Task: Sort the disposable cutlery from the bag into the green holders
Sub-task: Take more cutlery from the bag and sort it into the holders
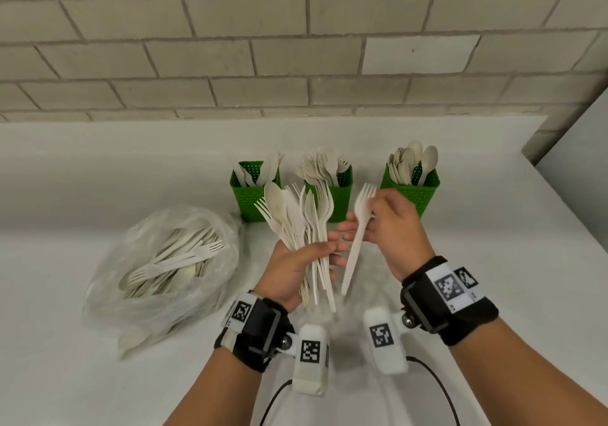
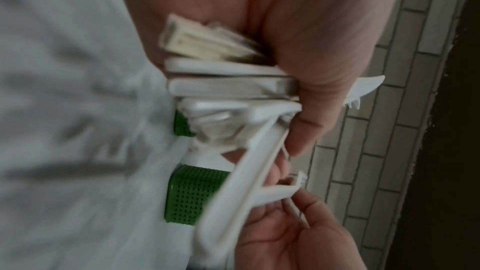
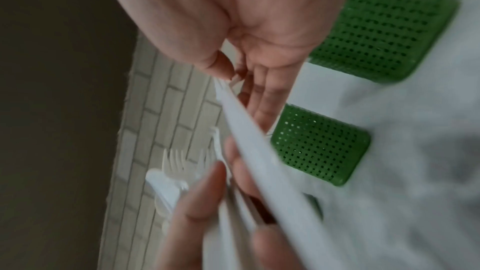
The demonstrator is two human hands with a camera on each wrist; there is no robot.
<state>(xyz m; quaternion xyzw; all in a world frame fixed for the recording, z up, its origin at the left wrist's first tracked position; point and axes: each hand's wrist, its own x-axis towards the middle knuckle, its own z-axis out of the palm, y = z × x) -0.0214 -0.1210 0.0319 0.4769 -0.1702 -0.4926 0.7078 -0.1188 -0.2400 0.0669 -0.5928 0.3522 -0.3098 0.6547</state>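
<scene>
1. Head view: the left hand (image 1: 292, 271) grips a mixed bundle of cutlery (image 1: 296, 221); the right hand (image 1: 391, 228) pinches a single fork (image 1: 357, 231) just beside it. Three green holders (image 1: 339, 198) behind already stand partly filled, and the bag (image 1: 158, 271) at left still holds plenty, so sorting looks about midway.
2. Left wrist view: fingers (image 2: 306, 130) are curled round stacked handles.
3. Right wrist view: thumb and fingers (image 3: 270, 98) pinch the fork's handle; two holders lie beyond.

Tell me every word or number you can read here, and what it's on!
No words or numbers can be read anywhere.
The wristbands and wrist cameras carry only black-and-white square code patterns, not letters.
The green holders, cutlery and plastic bag show no print.
</scene>
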